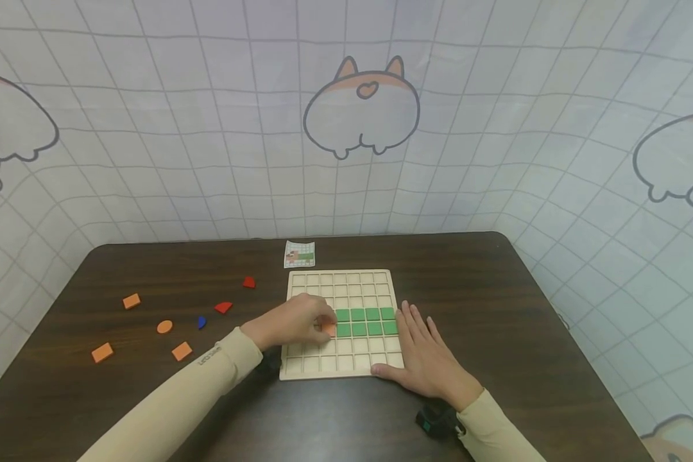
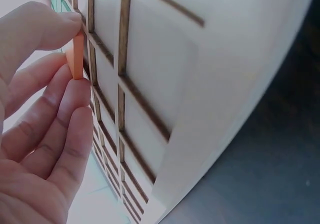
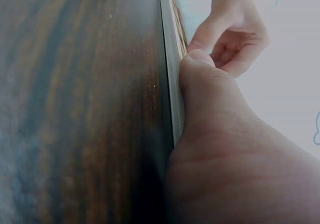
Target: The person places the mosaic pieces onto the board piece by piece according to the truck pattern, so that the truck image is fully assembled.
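My left hand (image 1: 307,319) pinches an orange square tile (image 1: 328,330) over the grid board (image 1: 312,366), just left of the green tiles (image 1: 359,329). In the left wrist view the orange tile (image 2: 76,56) is tilted on edge between thumb and fingers, close to the board's (image 2: 150,99) cells. Two rows of green tiles fill cells in the right half of the board. My right hand (image 1: 427,359) lies with straight fingers along the board's right edge, its thumb on the front right corner. In the right wrist view its thumb (image 3: 207,91) touches the board's edge.
On the dark table (image 1: 531,372) to the left lie several loose pieces: orange squares (image 1: 102,352), an orange round piece (image 1: 164,326), a blue half-round (image 1: 201,322) and red wedges (image 1: 223,308). Behind the board lies a small pattern card (image 1: 299,255).
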{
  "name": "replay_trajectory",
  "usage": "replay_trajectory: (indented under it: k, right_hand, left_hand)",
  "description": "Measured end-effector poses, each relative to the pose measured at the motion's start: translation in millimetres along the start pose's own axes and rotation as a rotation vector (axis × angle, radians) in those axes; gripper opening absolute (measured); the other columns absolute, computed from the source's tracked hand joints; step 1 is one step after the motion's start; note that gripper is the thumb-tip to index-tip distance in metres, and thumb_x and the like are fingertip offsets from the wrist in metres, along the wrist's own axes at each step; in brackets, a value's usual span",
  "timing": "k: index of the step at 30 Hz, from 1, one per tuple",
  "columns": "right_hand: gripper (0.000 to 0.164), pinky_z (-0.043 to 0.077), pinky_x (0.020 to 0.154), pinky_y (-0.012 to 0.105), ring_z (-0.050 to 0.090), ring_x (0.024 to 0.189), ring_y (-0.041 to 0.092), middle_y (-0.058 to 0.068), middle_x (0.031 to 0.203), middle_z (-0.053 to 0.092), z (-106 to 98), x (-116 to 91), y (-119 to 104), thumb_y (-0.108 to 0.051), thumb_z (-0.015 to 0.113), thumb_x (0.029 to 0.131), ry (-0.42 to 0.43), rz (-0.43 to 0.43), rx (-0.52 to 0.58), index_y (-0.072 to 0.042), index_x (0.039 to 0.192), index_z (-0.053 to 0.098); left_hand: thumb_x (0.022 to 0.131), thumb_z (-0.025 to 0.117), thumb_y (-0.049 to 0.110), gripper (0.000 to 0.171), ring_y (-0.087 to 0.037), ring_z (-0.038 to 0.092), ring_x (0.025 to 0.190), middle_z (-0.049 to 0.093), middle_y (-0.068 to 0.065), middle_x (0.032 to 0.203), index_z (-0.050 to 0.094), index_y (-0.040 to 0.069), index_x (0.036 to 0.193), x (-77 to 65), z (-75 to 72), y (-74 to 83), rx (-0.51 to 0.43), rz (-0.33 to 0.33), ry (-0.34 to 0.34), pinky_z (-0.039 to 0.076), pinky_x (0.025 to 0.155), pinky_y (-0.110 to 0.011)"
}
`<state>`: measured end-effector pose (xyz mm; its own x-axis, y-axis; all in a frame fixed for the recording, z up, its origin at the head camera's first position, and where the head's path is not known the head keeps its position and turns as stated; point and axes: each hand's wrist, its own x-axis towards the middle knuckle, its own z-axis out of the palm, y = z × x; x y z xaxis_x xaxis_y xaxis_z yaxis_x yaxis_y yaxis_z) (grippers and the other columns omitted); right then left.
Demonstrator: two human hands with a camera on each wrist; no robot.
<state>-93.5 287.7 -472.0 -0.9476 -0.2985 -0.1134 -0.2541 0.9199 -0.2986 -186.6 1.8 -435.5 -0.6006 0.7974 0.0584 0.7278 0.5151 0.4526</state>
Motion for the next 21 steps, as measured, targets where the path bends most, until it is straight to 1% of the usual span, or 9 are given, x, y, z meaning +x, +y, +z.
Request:
replay_trajectory:
  k: [5,13,21]
  right_hand:
    - [0.122,0.017,0.13,0.062,0.008,0.164,0.035,0.018,0.175,0.007,0.8,1.0,0.7,-0.087,0.048,0.086,-0.006,0.007,-0.006,-0.004,0.166,0.011]
    - [0.122,0.017,0.13,0.062,0.008,0.164,0.035,0.018,0.175,0.006,-1.0,1.2,-0.3,-0.087,0.049,0.086,-0.011,0.01,-0.007,-0.003,0.166,0.011]
    - [0.121,0.017,0.13,0.063,0.008,0.164,0.035,0.018,0.175,0.006,0.1,0.6,0.5,-0.087,0.048,0.086,-0.004,-0.001,-0.009,-0.004,0.166,0.011]
  left_hand:
    - [0.087,0.072,0.01,0.009,-0.006,0.056,0.078,0.071,0.005,0.088,0.077,0.014,0.093,0.6,0.8,-1.3,-0.001,0.0,-0.004,0.05,0.075,-0.021]
    - [0.086,0.073,0.011,0.012,-0.007,0.058,0.081,0.072,0.005,0.092,0.078,0.013,0.096,-0.4,-1.3,0.1,-0.01,-0.028,-0.016,0.052,0.077,-0.024]
    - [0.085,0.074,0.013,0.016,-0.008,0.064,0.087,0.075,0.003,0.097,0.079,0.012,0.101,-2.2,-0.3,-2.3,-0.032,-0.034,-0.026,0.056,0.082,-0.027]
